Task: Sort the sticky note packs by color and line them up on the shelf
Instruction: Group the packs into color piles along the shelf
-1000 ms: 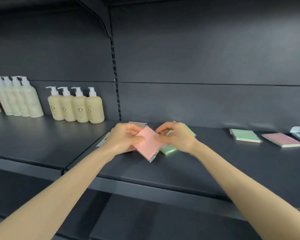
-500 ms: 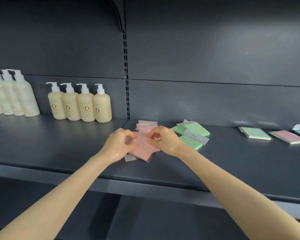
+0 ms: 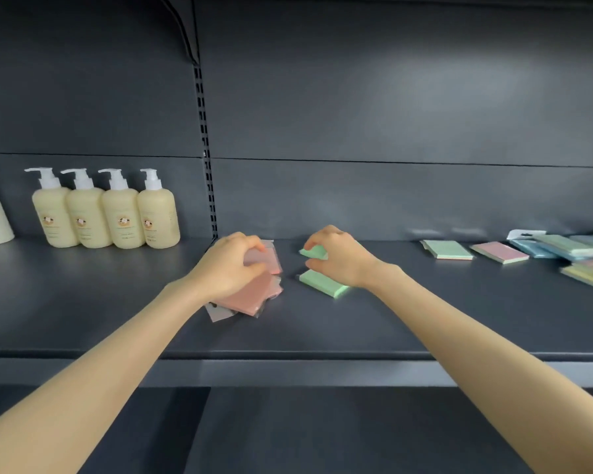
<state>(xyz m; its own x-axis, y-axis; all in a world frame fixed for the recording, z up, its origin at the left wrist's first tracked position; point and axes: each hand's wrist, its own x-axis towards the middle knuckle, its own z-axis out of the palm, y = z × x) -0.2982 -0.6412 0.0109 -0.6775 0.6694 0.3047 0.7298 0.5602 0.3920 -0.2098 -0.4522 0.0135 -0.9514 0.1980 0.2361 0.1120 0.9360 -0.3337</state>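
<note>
On the dark shelf [image 3: 322, 336], my left hand [image 3: 228, 268] curls over a stack of pink sticky note packs [image 3: 254, 295], fingers round the top pack. To its right, my right hand [image 3: 339, 258] grips a green pack [image 3: 314, 252] with curled fingers, lifted slightly. Another green pack [image 3: 322, 283] lies flat just below that hand. Farther right lie a single green pack [image 3: 447, 249] and a single pink pack [image 3: 498, 252].
Several cream pump bottles [image 3: 107, 213] stand in a row at the back left. A heap of blue, green, pink and yellow packs [image 3: 582, 258] sits at the far right. A slotted upright [image 3: 206, 165] divides the back panel. The shelf's front edge runs below my forearms.
My right hand has left the pink pack and moved right onto the green packs, gripping one. My left hand stays on the pink stack. The camera has tilted and shifted.
</note>
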